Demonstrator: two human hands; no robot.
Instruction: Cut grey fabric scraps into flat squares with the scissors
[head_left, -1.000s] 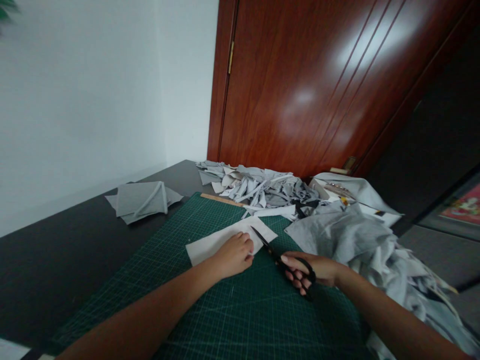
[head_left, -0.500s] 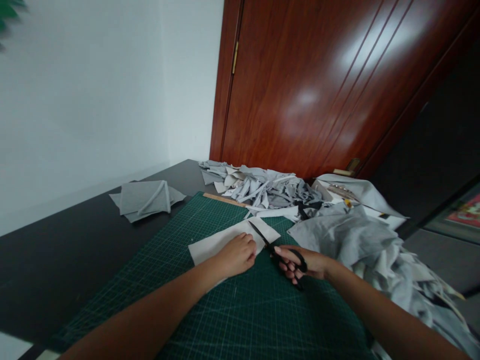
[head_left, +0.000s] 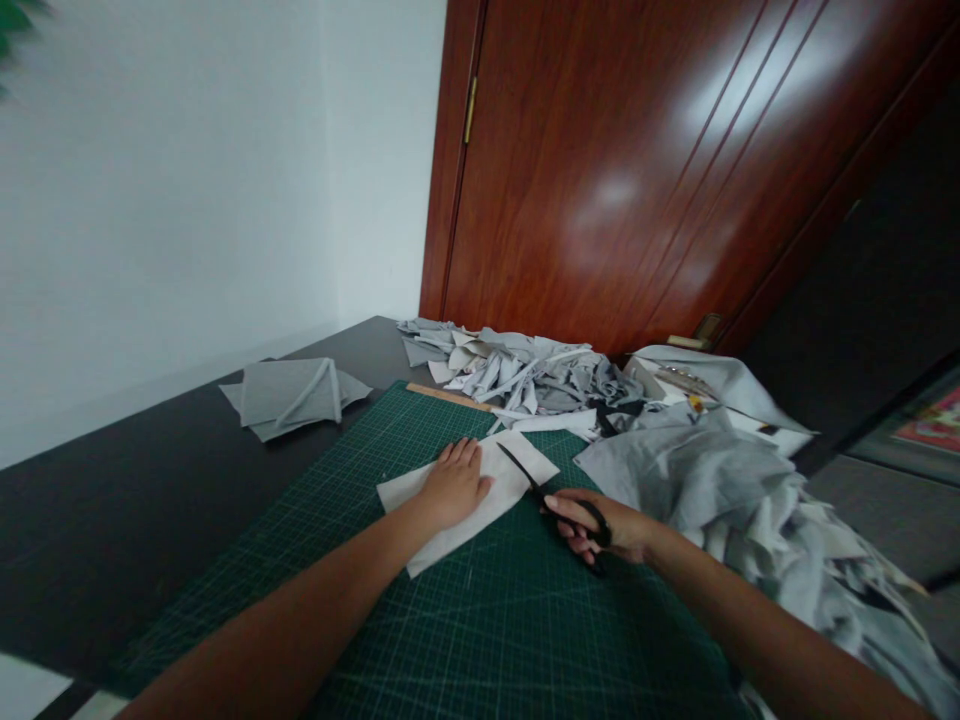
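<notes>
A pale grey piece of fabric [head_left: 501,492] lies flat on the green cutting mat [head_left: 465,620]. My left hand [head_left: 452,483] rests on it, fingers stretched out and pressed flat on the cloth. My right hand [head_left: 600,525] is closed through the handles of black scissors [head_left: 551,497]. The blades point up and to the left, with the tips lying over the fabric's right part, just right of my left hand.
A heap of grey fabric scraps [head_left: 517,375] and a wooden ruler [head_left: 448,397] lie at the mat's far edge. A large crumpled grey cloth [head_left: 720,490] fills the right side. A folded grey piece [head_left: 289,395] sits on the dark table [head_left: 112,520]. A wooden door [head_left: 637,170] stands behind.
My left hand has slid up and left on the fabric and flattened out, baring the cloth's near edge. The scissors and my right hand have moved slightly forward into the fabric.
</notes>
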